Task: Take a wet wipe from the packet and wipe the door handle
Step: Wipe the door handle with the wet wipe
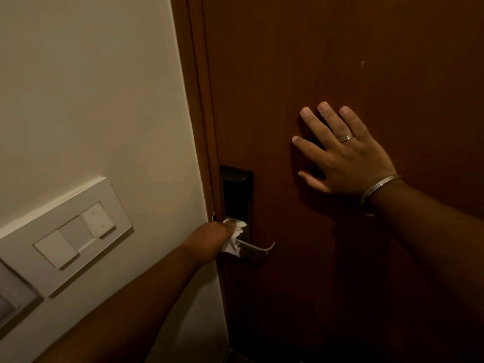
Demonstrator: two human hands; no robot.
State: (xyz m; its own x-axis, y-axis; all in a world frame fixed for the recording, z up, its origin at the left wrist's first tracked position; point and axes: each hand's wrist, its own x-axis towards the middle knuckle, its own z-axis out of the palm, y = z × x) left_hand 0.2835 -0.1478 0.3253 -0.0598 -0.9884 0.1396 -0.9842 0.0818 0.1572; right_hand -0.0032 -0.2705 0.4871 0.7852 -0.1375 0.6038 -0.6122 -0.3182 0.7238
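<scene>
A metal lever door handle (258, 248) sticks out to the right from a dark lock plate (236, 189) on the brown wooden door (340, 61). My left hand (212, 238) is closed around a crumpled white wet wipe (235, 238) and presses it against the base of the handle. My right hand (345, 153) lies flat on the door, fingers spread, up and to the right of the lock plate. It wears a ring and a metal bangle. The wipe packet is not in view.
A cream wall (91, 87) fills the left side, with a white switch panel (70, 231) low on it. The brown door frame (199, 100) runs between wall and door.
</scene>
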